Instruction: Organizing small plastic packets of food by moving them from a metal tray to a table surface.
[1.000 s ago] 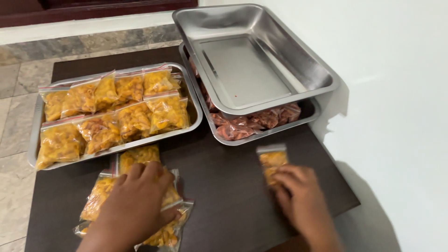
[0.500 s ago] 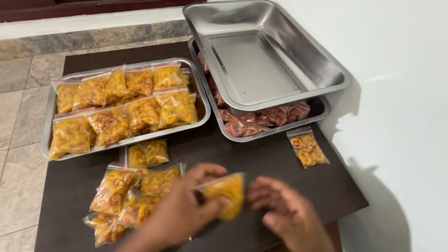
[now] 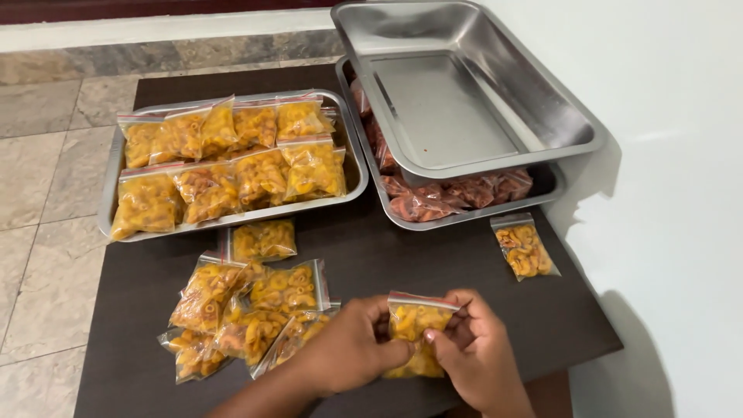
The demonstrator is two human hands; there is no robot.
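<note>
Both hands hold one small clear bag of yellow curled snacks (image 3: 416,327) upright near the front edge of the dark table (image 3: 402,255). My left hand (image 3: 350,348) pinches its left side, my right hand (image 3: 478,350) its right side near the sealed top. A loose pile of several similar bags (image 3: 248,302) lies just left of my left hand. One single bag (image 3: 525,248) lies apart at the right.
A steel tray (image 3: 352,174) filled with several yellow snack bags sits at the back left. At the back right an empty steel tray (image 3: 464,85) rests on a tray of reddish snack bags (image 3: 449,197). A white wall borders the right; tiled floor lies left.
My left hand left the pile and lifted a bag to the front centre. My right hand let go of the bag at the right and joined it on the lifted bag.
</note>
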